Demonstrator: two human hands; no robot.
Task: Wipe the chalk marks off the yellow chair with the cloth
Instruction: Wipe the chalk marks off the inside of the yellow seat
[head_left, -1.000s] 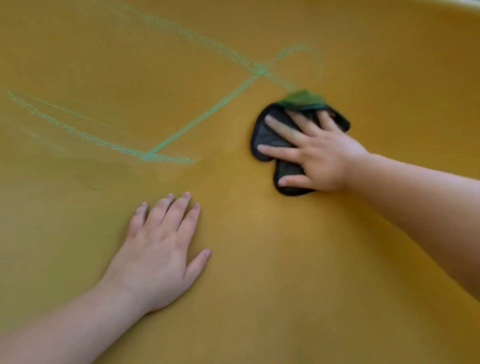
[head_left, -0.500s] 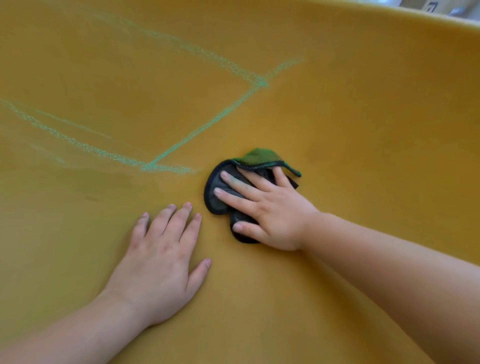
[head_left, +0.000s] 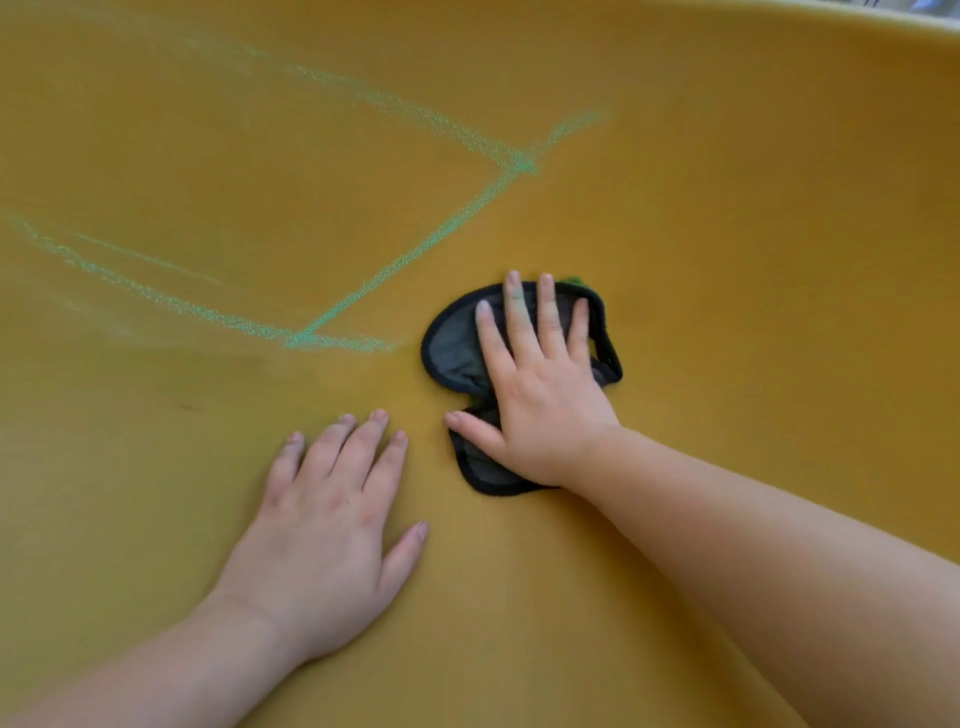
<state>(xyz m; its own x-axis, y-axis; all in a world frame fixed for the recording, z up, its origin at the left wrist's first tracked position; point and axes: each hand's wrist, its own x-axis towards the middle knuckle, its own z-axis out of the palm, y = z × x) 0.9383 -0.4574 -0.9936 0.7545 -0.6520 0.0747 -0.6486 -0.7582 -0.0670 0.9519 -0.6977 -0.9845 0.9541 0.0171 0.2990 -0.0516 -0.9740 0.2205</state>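
The right hand lies on the cloth on the chair; chalk marks at ten o'clock, the left hand at seven.

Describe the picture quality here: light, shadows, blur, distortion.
Head view: soft, even light with no hard glare on the yellow chair. Head view: only faint shadows lie beside the left hand and the right hand. Head view: the wide-angle lens bows the chair's far rim. Head view: both hands and the cloth are sharp, while the chalk marks turn soft toward the left edge.
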